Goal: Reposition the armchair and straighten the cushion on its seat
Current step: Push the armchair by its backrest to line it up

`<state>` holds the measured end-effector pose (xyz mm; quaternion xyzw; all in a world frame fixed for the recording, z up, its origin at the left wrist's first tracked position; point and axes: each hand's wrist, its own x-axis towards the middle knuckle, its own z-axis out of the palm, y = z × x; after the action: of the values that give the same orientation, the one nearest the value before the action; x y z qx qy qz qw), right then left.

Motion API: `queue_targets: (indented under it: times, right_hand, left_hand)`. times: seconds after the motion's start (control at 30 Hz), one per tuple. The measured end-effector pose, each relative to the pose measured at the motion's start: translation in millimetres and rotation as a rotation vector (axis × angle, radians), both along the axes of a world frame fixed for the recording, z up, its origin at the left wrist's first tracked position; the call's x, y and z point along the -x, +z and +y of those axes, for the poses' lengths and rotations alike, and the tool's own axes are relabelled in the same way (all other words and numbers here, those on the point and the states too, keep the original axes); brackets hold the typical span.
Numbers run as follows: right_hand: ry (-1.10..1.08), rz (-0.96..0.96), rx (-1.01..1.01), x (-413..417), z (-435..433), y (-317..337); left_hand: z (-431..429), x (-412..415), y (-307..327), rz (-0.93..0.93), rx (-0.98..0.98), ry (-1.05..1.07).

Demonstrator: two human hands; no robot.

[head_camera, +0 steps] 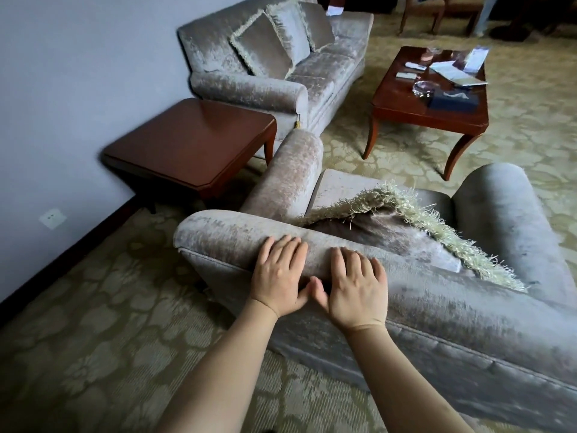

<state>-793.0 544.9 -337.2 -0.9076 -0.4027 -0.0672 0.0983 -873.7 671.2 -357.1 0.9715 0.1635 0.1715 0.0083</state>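
I stand behind a grey velvet armchair (437, 307) and look down over its backrest. My left hand (279, 276) and my right hand (356, 290) lie side by side on the top of the backrest near its left end, fingers over the top and thumbs on the rear face. A grey cushion (406, 239) with a pale fringe sits tilted on the seat, leaning against the inside of the backrest. Its lower part is hidden by the backrest.
A dark wooden side table (187, 145) stands by the wall, just left of the armchair's left arm. A matching sofa (312, 76) with cushions is beyond it. A coffee table (402, 104) carrying papers and a box stands ahead on the patterned carpet (93, 323).
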Motion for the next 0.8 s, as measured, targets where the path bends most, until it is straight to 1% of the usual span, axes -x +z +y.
queue_targets:
  times: [0.07,0.13,0.2,0.3,0.37,0.43,0.53,0.57,0.63,0.67,0.77,0.8]
  right_hand:
    - [0.014,0.035,-0.019,0.1,-3.2,4.5]
    - [0.042,0.105,0.034,0.2,-7.9,11.7]
    - [0.055,0.145,0.063,2.8,-12.3,19.4]
    - [0.035,0.161,0.070,4.1,-14.4,24.5]
    - [0.023,0.157,0.094,3.9,-14.4,23.4]
    - [-0.011,0.124,0.106,6.2,-9.4,21.2]
    - [-0.134,0.122,0.131,12.5,14.7,24.7]
    - [-0.172,0.126,0.132,15.9,27.9,25.5]
    - [-0.202,0.126,0.121,27.8,58.7,26.4]
    - [-0.190,0.121,0.117,35.6,74.3,25.3]
    - [-0.183,0.143,0.081,52.3,109.8,22.9]
    - [-0.190,0.156,0.060,55.4,108.9,21.4]
  left_hand:
    - [-6.1,2.7,7.1,0.057,-0.008,0.033]
    - [-13.1,5.4,17.2,0.131,0.038,0.051]
    - [-15.2,9.4,22.2,0.152,0.083,0.063]
    - [-10.1,13.7,32.7,0.151,0.148,0.012]
    - [0.1,21.9,36.7,0.188,0.136,-0.030]
    - [21.1,32.8,39.4,0.199,0.092,0.011]
    - [66.3,46.6,40.5,0.193,0.077,0.185]
    - [82.1,48.9,39.0,0.204,0.074,0.202]
    - [108.4,50.2,34.1,0.226,0.081,0.163]
    - [116.4,50.2,32.0,0.217,0.090,0.127]
    - [126.4,50.1,21.7,0.083,0.101,0.062]
    - [120.9,51.0,20.6,0.035,0.088,0.052]
